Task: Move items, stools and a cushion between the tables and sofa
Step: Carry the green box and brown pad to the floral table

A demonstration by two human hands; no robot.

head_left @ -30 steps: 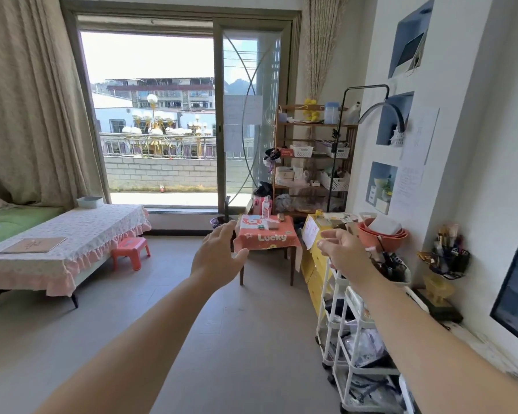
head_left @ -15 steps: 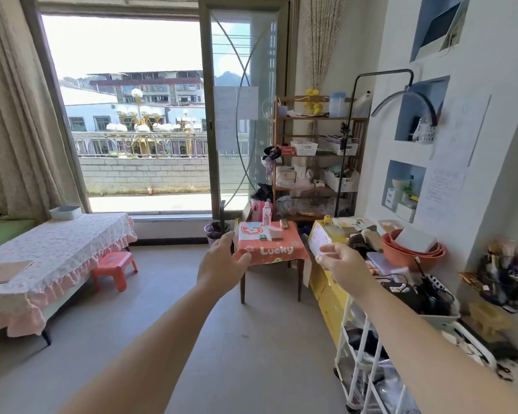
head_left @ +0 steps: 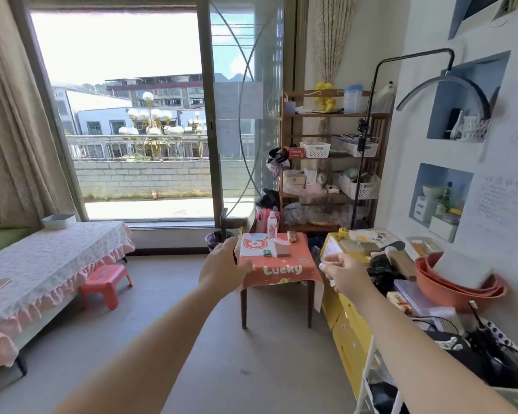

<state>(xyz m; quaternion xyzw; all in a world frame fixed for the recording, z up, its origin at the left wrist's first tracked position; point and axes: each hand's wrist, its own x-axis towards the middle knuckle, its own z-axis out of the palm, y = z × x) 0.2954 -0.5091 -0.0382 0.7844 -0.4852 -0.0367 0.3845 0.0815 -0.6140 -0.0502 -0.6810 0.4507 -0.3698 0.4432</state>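
Note:
A small wooden table (head_left: 275,294) with a red "Lucky" cloth stands ahead near the window. On it are a clear water bottle (head_left: 272,225), a small brown block (head_left: 282,250), a tiny green item (head_left: 267,252) and a small object at the back (head_left: 292,236). My left hand (head_left: 223,268) reaches out in front of the table's left edge, fingers relaxed and empty. Stretched toward the table's right side, my right hand (head_left: 343,274) is loosely open and holds nothing. A red plastic stool (head_left: 105,283) sits on the floor beside a long low table (head_left: 42,264) with a pink frilled cloth.
A yellow cabinet (head_left: 347,324) and a white wire cart (head_left: 377,380) with clutter line the right wall. A wooden shelf unit (head_left: 329,162) stands behind the small table. A small bin (head_left: 214,239) sits by the glass door. Open grey floor (head_left: 162,339) lies between the tables.
The view has come closer to the red-cloth table and it looks larger. Both arms stay stretched forward, hands empty, now nearer the table's sides.

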